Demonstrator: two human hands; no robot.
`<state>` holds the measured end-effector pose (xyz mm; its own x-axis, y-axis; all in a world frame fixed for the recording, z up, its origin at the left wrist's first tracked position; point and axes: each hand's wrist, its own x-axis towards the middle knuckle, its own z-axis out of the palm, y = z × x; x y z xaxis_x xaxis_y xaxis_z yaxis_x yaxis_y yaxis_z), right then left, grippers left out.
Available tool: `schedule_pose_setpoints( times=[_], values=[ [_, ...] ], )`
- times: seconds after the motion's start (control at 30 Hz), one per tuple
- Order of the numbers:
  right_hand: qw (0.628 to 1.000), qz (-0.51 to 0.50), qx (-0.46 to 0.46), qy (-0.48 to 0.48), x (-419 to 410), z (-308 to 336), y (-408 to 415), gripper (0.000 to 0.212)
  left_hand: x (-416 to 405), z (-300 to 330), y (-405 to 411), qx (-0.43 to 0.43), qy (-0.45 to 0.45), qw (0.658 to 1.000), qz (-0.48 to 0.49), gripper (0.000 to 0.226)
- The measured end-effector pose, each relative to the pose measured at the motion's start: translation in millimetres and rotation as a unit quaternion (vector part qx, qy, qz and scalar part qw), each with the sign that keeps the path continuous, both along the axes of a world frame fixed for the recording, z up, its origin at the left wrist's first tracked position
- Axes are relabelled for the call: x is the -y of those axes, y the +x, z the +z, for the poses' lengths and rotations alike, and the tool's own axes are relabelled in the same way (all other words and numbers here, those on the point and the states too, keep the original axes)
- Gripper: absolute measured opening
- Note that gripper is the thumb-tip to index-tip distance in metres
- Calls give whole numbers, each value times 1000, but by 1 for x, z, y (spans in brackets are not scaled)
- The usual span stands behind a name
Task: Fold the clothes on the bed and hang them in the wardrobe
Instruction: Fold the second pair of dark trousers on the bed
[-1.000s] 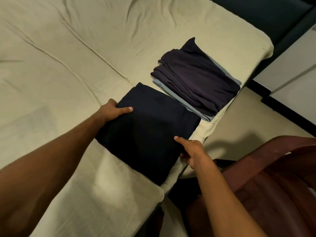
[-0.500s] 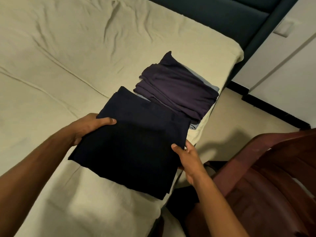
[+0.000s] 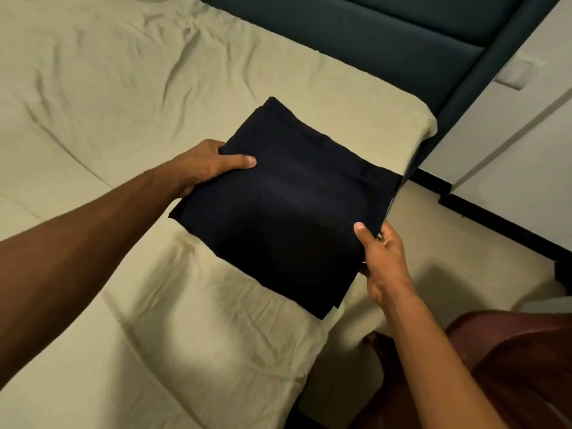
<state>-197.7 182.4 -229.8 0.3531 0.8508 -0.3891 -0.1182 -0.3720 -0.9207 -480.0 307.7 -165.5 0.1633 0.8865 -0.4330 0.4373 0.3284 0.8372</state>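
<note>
A folded dark navy garment (image 3: 288, 205) is held flat above the bed (image 3: 123, 103), near its right edge. My left hand (image 3: 210, 164) grips the garment's left edge, thumb on top and fingers underneath. My right hand (image 3: 382, 255) grips the near right edge the same way. The garment covers the stack of folded purple and grey clothes that lay by the bed's edge; only a thin sliver of something grey shows at its right corner.
The bed has a wrinkled cream sheet and a dark teal headboard (image 3: 387, 35). White wardrobe doors (image 3: 510, 144) stand at the right beyond a strip of floor (image 3: 439, 258). A reddish-brown chair (image 3: 510, 366) is at the bottom right.
Both hands have lifted the navy garment off the sheet and carried it forward and right, over the stack of folded clothes, which is now hidden beneath it.
</note>
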Motion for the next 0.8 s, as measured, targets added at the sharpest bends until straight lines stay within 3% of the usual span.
schedule_pose_setpoints(
  times=[0.13, 0.2, 0.3, 0.43, 0.5, 0.6, 0.8],
  values=[
    [1000, -15, -23, 0, -37, -15, 24, 32, -61, -15, 25, -36, 31, 998, -28, 50],
    [999, -20, -12, -46, -52, -41, 28, 29, -83, -41, 33, -140, 61, 987, -45, 57],
    [994, -30, 41, -97, -64, -76, 32, 34, -85, -95, 42, -345, 133, 926, -80, 60],
    [991, -9, 112, -75, -69, -87, 37, 43, -55, -136, 62, -409, 310, 845, -150, 71],
    [988, 3, 137, -66, -67, -87, 37, 43, -45, -147, 66, -413, 321, 824, -218, 74],
    [982, 15, 176, -69, -68, -87, 33, 45, -46, -163, 59, -406, 257, 844, -238, 77],
    [964, 7, 243, -108, -66, -79, 27, 47, -52, -155, 64, -435, 181, 850, -235, 77]
  ],
)
